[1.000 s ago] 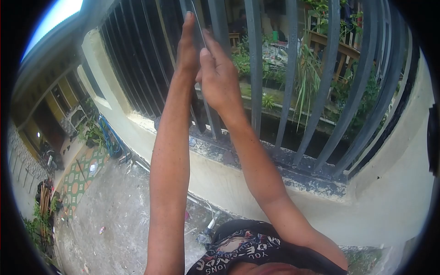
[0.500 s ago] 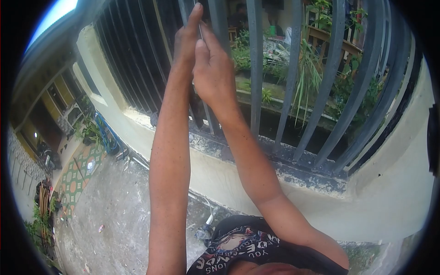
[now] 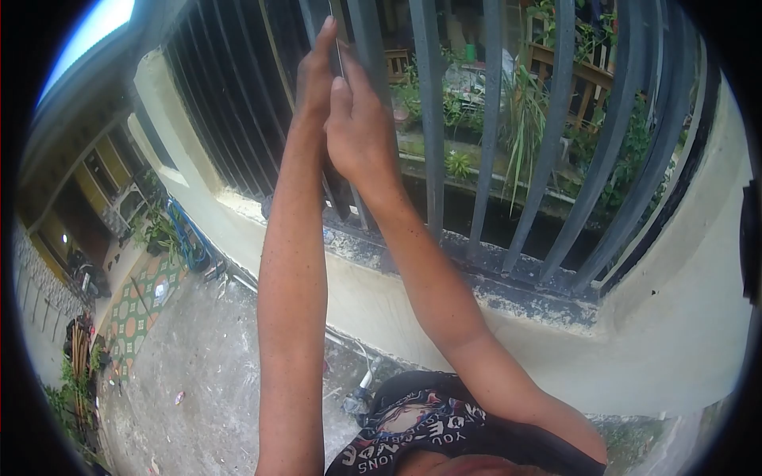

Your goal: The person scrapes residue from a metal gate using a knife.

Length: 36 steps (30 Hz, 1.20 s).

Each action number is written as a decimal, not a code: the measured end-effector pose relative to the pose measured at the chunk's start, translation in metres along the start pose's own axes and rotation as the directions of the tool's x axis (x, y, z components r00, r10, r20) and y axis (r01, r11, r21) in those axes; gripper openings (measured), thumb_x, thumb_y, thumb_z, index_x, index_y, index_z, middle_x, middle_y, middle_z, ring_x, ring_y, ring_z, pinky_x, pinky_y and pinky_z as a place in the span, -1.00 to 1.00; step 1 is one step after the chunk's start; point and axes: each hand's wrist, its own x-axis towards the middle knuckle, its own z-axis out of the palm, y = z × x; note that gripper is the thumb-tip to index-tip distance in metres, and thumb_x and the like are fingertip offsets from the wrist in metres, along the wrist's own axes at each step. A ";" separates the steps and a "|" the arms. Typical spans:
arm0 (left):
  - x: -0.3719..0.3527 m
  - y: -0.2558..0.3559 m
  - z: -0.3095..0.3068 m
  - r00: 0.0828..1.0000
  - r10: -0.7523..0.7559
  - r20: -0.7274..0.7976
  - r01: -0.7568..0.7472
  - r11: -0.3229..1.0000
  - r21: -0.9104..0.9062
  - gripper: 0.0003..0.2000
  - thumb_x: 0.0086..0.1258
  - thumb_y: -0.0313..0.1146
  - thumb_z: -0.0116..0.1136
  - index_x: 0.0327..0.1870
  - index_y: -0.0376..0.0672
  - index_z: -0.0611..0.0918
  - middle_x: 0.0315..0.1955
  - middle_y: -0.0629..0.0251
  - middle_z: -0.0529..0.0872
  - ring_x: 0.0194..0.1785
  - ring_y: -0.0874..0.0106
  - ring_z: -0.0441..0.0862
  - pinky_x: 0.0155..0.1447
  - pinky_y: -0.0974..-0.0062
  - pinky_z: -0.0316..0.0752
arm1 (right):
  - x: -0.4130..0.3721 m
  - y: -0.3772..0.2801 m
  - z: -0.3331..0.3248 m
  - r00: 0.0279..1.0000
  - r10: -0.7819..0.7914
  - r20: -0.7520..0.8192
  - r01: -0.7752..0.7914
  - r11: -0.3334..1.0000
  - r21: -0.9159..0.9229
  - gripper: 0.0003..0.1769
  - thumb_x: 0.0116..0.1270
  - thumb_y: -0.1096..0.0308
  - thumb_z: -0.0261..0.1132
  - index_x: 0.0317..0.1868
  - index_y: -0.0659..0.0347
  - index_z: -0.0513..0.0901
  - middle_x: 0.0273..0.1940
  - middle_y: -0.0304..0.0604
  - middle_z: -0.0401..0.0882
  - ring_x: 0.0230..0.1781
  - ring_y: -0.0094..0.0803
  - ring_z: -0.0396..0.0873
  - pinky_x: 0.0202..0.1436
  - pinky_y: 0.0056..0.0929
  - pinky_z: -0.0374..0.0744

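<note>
Both arms reach up toward dark grey metal bars (image 3: 429, 119) set in a wall opening. My left hand (image 3: 314, 83) and my right hand (image 3: 363, 131) are close together at the top, the right one slightly lower. Between them runs a thin, pale, upright strip (image 3: 340, 59), like a wire or a narrow edge. Its upper end leaves the frame, and its kind cannot be made out. Fingers of both hands close around or against it, thumbs upward. The far sides of the hands are hidden.
A cream wall (image 3: 381, 293) with a peeling ledge (image 3: 516, 297) holds the bars. Behind them are plants (image 3: 524, 135) and wooden furniture (image 3: 583, 79). A concrete floor (image 3: 214, 373), blue hose (image 3: 186, 234), patterned tiles (image 3: 143, 309) and bundled sticks (image 3: 78, 357) lie leftward.
The hands sit slightly farther left and lower in the view, still together on the thin strip. More of the strip shows above the right thumb. The bars have shifted a little left.
</note>
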 end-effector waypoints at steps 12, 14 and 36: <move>0.007 -0.008 -0.003 0.998 0.005 0.061 0.012 0.962 -0.272 -0.47 0.53 0.31 0.11 -0.26 -0.04 0.66 -0.51 0.49 0.63 -0.50 0.66 0.60 -0.40 0.70 0.57 | -0.002 0.013 -0.002 0.999 0.008 0.052 -0.018 0.982 0.190 -0.47 0.73 0.21 -0.02 0.57 0.23 0.39 0.54 0.11 0.41 0.47 0.15 0.47 0.59 -0.02 0.41; 0.008 -0.008 -0.003 0.999 0.019 0.048 -0.006 0.969 -0.247 -0.46 0.53 0.32 0.11 -0.25 -0.05 0.66 -0.50 0.49 0.63 -0.49 0.66 0.61 -0.40 0.69 0.58 | -0.001 0.013 -0.004 0.997 0.031 0.066 -0.043 0.983 0.177 -0.48 0.73 0.21 -0.02 0.56 0.22 0.41 0.53 0.09 0.42 0.44 0.14 0.51 0.57 -0.01 0.43; 0.007 -0.010 -0.003 0.998 0.060 0.016 -0.055 0.975 -0.214 -0.38 0.50 0.38 0.08 -0.24 -0.12 0.69 -0.49 0.42 0.69 -0.46 0.64 0.68 -0.36 0.72 0.65 | -0.001 0.014 -0.005 0.997 0.009 0.076 -0.022 0.984 0.178 -0.49 0.73 0.20 -0.01 0.55 0.17 0.44 0.54 0.06 0.42 0.49 0.11 0.46 0.57 -0.01 0.44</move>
